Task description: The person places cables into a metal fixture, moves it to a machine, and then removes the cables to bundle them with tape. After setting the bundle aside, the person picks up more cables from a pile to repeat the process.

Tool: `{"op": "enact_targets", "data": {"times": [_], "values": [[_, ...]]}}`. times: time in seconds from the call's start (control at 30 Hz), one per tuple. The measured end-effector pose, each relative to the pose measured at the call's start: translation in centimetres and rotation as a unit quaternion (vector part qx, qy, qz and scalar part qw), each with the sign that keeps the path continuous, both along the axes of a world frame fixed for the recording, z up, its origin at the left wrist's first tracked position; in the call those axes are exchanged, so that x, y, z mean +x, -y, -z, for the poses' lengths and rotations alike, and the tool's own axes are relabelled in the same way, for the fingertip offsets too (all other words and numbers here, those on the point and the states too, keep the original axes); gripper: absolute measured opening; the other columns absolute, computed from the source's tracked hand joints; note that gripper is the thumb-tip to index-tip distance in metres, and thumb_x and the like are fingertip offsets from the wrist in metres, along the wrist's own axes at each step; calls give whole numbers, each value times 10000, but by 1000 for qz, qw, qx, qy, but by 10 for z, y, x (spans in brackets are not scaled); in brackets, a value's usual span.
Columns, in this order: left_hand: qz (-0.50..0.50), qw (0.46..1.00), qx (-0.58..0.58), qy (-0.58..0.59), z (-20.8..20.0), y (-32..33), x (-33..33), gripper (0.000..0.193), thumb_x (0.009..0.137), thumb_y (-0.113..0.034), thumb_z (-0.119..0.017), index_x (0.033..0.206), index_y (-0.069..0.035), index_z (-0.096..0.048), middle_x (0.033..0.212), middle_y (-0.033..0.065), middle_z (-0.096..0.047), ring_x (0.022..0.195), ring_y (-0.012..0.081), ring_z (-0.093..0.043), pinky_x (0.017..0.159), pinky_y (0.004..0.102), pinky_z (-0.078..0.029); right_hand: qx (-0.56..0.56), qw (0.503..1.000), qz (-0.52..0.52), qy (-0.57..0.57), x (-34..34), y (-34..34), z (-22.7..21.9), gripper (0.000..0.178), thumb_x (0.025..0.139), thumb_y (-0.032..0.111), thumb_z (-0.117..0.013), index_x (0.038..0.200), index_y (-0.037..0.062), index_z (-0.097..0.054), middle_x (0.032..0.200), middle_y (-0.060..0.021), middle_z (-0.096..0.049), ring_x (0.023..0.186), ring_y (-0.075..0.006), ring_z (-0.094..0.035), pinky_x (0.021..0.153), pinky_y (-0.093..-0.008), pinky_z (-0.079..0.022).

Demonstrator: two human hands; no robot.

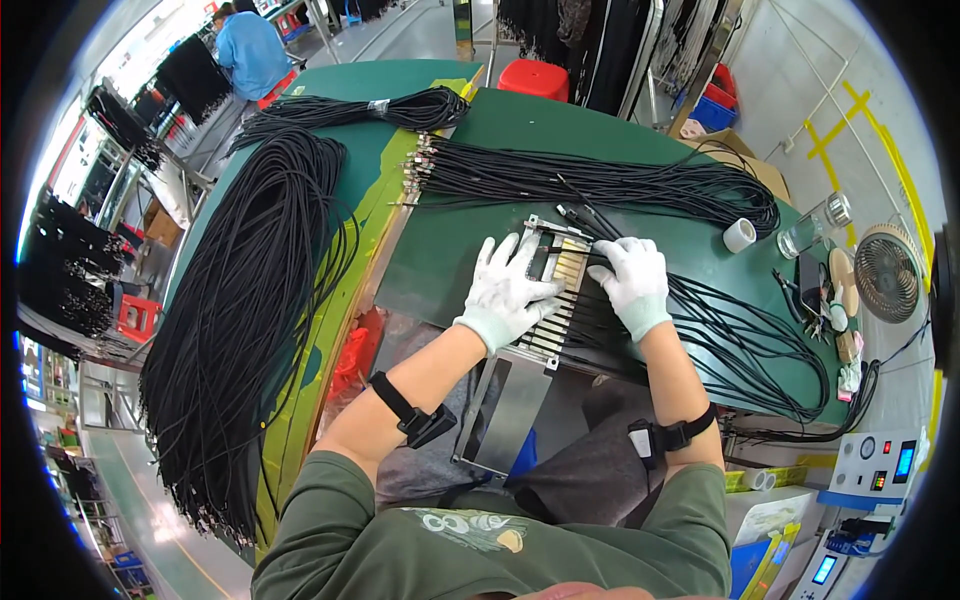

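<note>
A slotted metal fixture (540, 338) lies at the green table's near edge, with black cables laid across its slots and pale strips at its far end. My left hand (505, 290), in a white glove, rests on the fixture's left side with its fingers spread. At the right side of the fixture, my gloved right hand (634, 285) has its fingers bent round a black cable (575, 251) near the far slots. Its fingertips are partly hidden. From under the right hand, a spread of black cables (745, 335) loops off to the right.
A cable bundle with metal ends (600, 180) stretches across the back. A large black cable pile (240, 320) covers the left. To the right stand a white roll (739, 235), a glass jar (815, 225) and a small fan (888, 275). A person (250, 52) sits far left.
</note>
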State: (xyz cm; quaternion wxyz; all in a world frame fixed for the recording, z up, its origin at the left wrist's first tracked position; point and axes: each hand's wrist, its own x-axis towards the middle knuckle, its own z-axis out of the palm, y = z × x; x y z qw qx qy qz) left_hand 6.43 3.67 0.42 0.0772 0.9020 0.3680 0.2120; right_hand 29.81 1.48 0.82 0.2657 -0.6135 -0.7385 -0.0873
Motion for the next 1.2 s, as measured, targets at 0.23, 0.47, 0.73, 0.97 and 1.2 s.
{"op": "enact_targets", "data": {"times": [0.23,0.47,0.73,0.97,1.2], "values": [[0,988,30,152,25,-16,-8,286,822,-409,-706,1020,-214,-770,1356,196,-568,1272,413,-473,1109,554,-313,-88,996,21,5,9,2,-9,146,752,237,-763,860,142,-737,861,-41,-656,943,-282,-581,820,-400,-467],[-36,958,-43,283,27,-22,-11,166,812,-215,-733,841,-61,-681,1223,132,-672,1225,372,-536,1045,456,-415,-83,991,-92,-53,-5,14,-21,146,746,249,-772,836,142,-728,864,-53,-672,895,-293,-596,776,-412,-474],[69,963,-23,260,6,-14,-10,119,823,-149,-728,833,-42,-675,1190,127,-678,1184,341,-553,1022,421,-432,-96,965,-194,-149,-39,11,-20,200,735,257,-790,865,126,-711,845,-59,-680,858,-286,-619,768,-421,-476],[44,953,-93,285,20,-17,-11,127,821,-137,-719,837,-19,-674,1176,141,-678,1161,332,-564,992,405,-449,44,982,-174,-62,-54,13,-29,168,766,240,-761,858,111,-706,748,-73,-655,777,-306,-613,712,-426,-470],[-3,953,-56,297,16,-23,-18,145,832,-150,-711,855,-11,-679,1120,139,-696,1117,330,-592,980,413,-456,1,984,-161,-76,-14,12,-13,115,787,200,-734,796,92,-694,724,-78,-651,727,-310,-601,680,-424,-464]]}}
